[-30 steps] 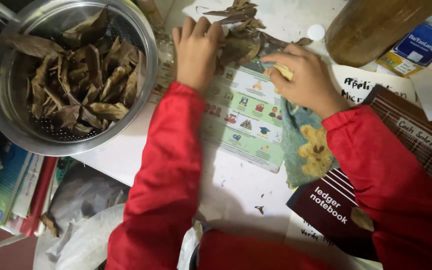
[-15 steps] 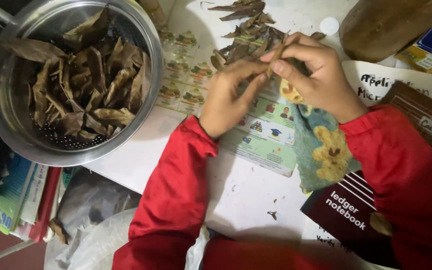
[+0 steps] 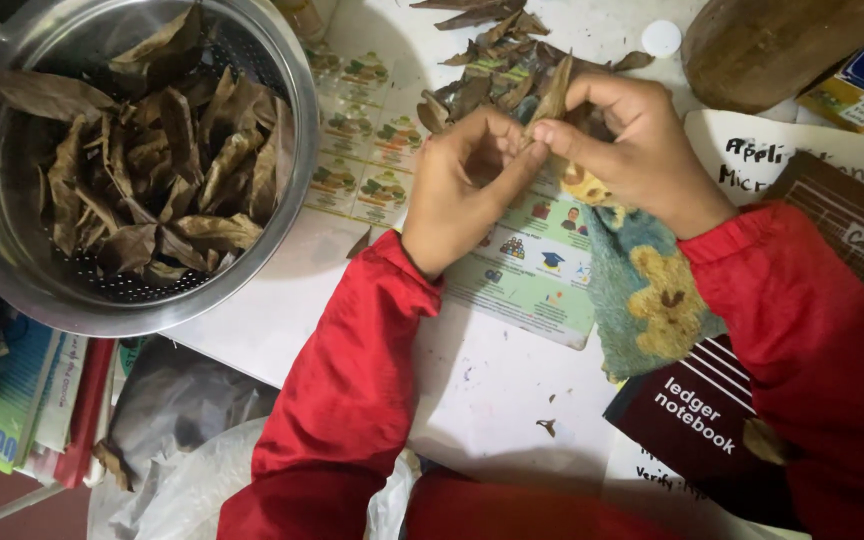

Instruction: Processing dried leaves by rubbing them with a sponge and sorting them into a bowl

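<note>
A: Largest item, upper left of the frame: a steel colander (image 3: 292,130) heaped with dry brown leaves (image 3: 152,170). What is the risk there?

B: Its lower rim appears to overhang the table (image 3: 472,390) edge above a stack of books (image 3: 22,400). A knock from the red left sleeve (image 3: 342,380) could tip it, by my reading, and spill the load.

A: Next in size, centre and right: a picture chart (image 3: 532,270) and a patterned cloth (image 3: 642,300).

B: Both lie flat under the forearms. A sliding arm might drag the cloth and the dark notebook (image 3: 692,420) at lower right.

A: Upper centre: a loose pile (image 3: 492,60) of leaves beyond the hands.

B: Loose and light; a sweep of either wrist would likely scatter it. A white cap (image 3: 661,38) sits just beside it and could roll.

A: Smallest: the single leaf (image 3: 555,95), upper centre, above the chart.

B: The left hand (image 3: 457,195) pinches its lower part, fingers closed narrow; the right hand (image 3: 632,140) grips it from the other side, thumb and forefinger pressed together. The leaf stands tilted between them. It looks brittle, so opposing pulls may crumble it rather than split it cleanly, dropping fragments on the chart.
</note>
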